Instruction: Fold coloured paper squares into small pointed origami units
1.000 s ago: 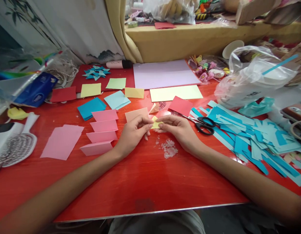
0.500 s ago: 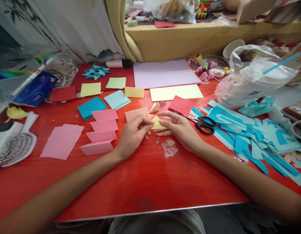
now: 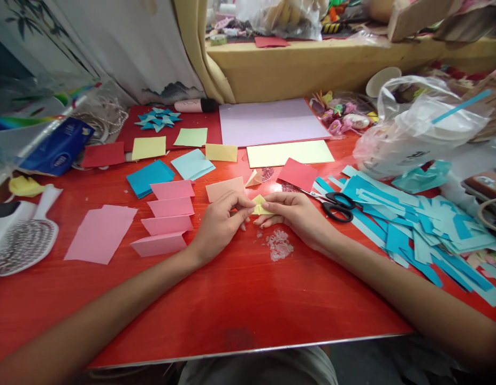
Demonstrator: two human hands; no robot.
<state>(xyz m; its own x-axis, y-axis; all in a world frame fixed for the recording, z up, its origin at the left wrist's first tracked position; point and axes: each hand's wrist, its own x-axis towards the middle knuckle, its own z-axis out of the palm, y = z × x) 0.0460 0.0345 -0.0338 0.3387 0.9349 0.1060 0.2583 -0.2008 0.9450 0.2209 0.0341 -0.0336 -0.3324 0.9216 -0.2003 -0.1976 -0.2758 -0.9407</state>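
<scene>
A small folded piece of yellow paper (image 3: 260, 205) is held just above the red table (image 3: 248, 299), its top coming to a point. My left hand (image 3: 227, 216) pinches its left edge between thumb and fingers. From the other side, my right hand (image 3: 294, 214) grips the right edge, with fingers bent behind and beneath it. Part of the yellow paper is hidden by my fingers. Just beyond lie a folded peach paper (image 3: 226, 189) and a small cream folded piece (image 3: 254, 177). Clear flakes (image 3: 280, 245) are scattered close to my right hand.
Black-handled scissors (image 3: 339, 207) lie right of my right hand, beside a heap of blue paper strips (image 3: 424, 230). Folded pink papers (image 3: 170, 224) stand on the left, near a hairbrush (image 3: 29, 240). A red square (image 3: 298, 174) and a lilac sheet (image 3: 272, 122) are farther back.
My right hand's index finger has come down from above the paper, and its fingers now close around the right edge. My left hand keeps its pinch.
</scene>
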